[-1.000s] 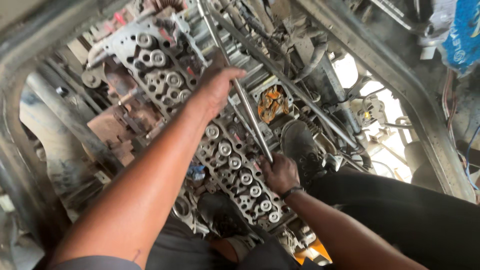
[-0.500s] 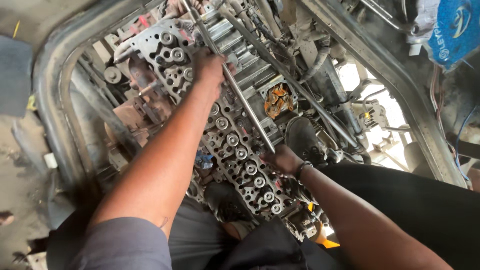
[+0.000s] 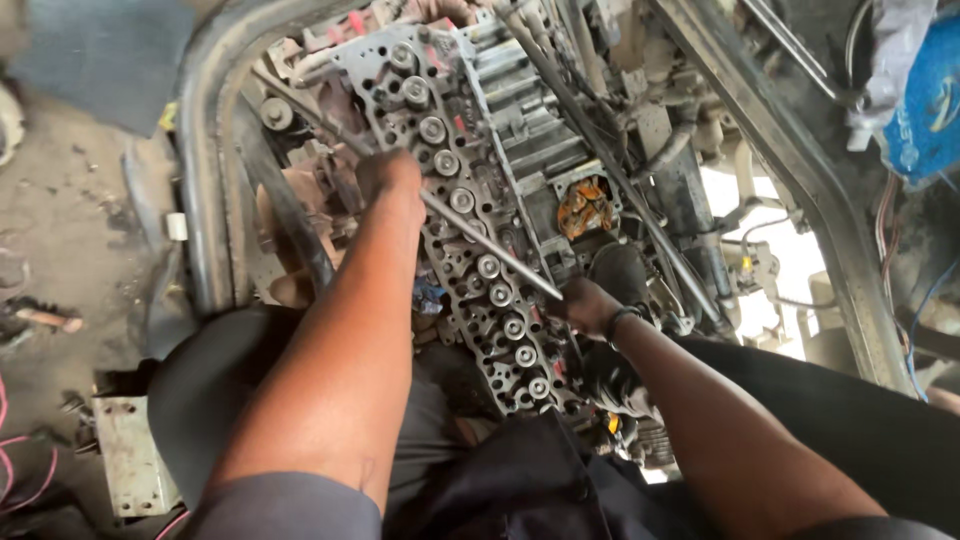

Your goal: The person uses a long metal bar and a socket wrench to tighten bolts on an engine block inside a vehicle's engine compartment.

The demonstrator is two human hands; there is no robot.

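Observation:
A grimy engine cylinder head (image 3: 500, 300) with rows of round valve springs lies below me inside a vehicle frame. A long thin steel rod (image 3: 490, 248) slants across it from upper left to lower right. My left hand (image 3: 390, 175) is closed around the rod's upper part, over the left edge of the head. My right hand (image 3: 588, 305), with a dark band on its wrist, grips the rod's lower end beside the head's right edge.
A curved dark frame rail (image 3: 210, 180) borders the engine on the left, and a straight one (image 3: 800, 170) runs on the right. An orange part (image 3: 585, 205) sits right of the head. A blue bag (image 3: 930, 100) hangs top right. A metal bracket (image 3: 125, 455) lies lower left.
My left hand has slid up and to the left along the head, and the rod has swung from steep to slanting across it. My right hand stayed at the rod's lower end.

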